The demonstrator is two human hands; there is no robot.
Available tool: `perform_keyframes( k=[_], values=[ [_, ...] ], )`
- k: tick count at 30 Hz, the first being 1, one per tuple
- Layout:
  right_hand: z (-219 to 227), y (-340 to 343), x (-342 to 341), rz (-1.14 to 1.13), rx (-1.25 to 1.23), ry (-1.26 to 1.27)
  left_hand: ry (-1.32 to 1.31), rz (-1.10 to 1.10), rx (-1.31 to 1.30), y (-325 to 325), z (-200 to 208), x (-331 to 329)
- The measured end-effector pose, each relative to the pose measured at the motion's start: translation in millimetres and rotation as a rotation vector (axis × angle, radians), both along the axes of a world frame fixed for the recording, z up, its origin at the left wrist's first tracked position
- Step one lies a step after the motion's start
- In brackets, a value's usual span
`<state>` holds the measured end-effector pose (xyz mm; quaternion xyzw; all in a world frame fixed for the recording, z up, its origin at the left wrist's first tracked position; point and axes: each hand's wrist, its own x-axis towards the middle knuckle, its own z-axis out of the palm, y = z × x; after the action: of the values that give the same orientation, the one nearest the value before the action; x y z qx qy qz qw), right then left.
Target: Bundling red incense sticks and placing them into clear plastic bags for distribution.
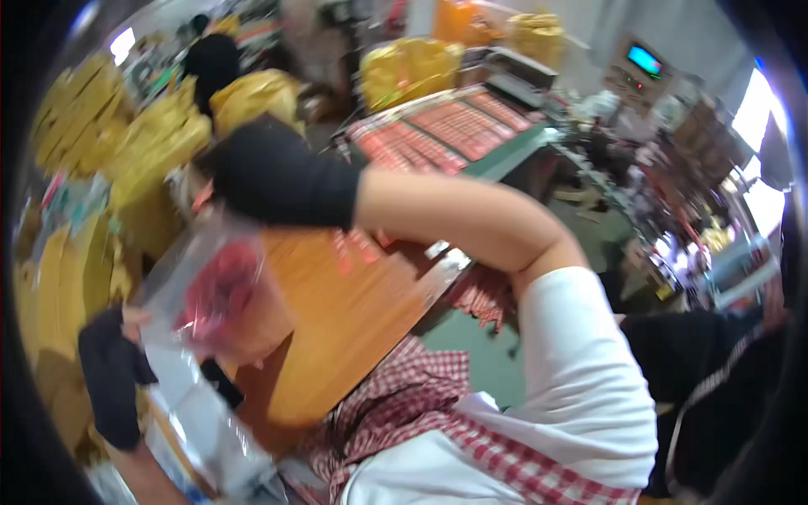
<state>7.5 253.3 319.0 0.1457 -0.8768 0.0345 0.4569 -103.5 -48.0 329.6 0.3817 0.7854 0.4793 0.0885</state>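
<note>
A clear plastic bag (220,290) with red contents hangs over the left end of a wooden table. At the bag's left edge is my left hand (133,326), partly under a dark cuff, its fingers closed on the plastic. My right arm reaches across from the right in a black sleeve. My right hand (203,195) is beside the top of the bag, smeared by motion, so its grip does not show. Motion blurs what is in the bag; I cannot make out its kind.
The wooden tabletop (337,311) lies under my right arm. Beyond it, rows of red packets (438,135) cover a green-edged table. Yellow sacks (156,160) crowd the left and back. More clear plastic (210,429) lies at lower left. Another person (212,59) is at the far left.
</note>
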Motion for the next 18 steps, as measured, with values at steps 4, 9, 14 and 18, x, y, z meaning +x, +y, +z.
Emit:
perform_keyframes(
  k=[4,9,14,18],
  values=[
    [31.8,-17.9,17.8,0.02,-0.061,0.238,0.137,-0.007,0.13,34.6,16.8,18.3],
    [-86.7,-65.7,0.2,0.216,0.111,-0.259,-0.447,-0.222,-0.109,21.0,-20.7,40.1],
    [-62.2,-85.1,15.3,0.573,0.327,0.104,0.056,-0.113,0.307,-22.5,-108.6,55.1],
    [-50.1,-130.4,-23.5,0.902,0.212,0.047,-0.884,-0.116,0.55,-12.8,-243.7,65.6]
  ],
)
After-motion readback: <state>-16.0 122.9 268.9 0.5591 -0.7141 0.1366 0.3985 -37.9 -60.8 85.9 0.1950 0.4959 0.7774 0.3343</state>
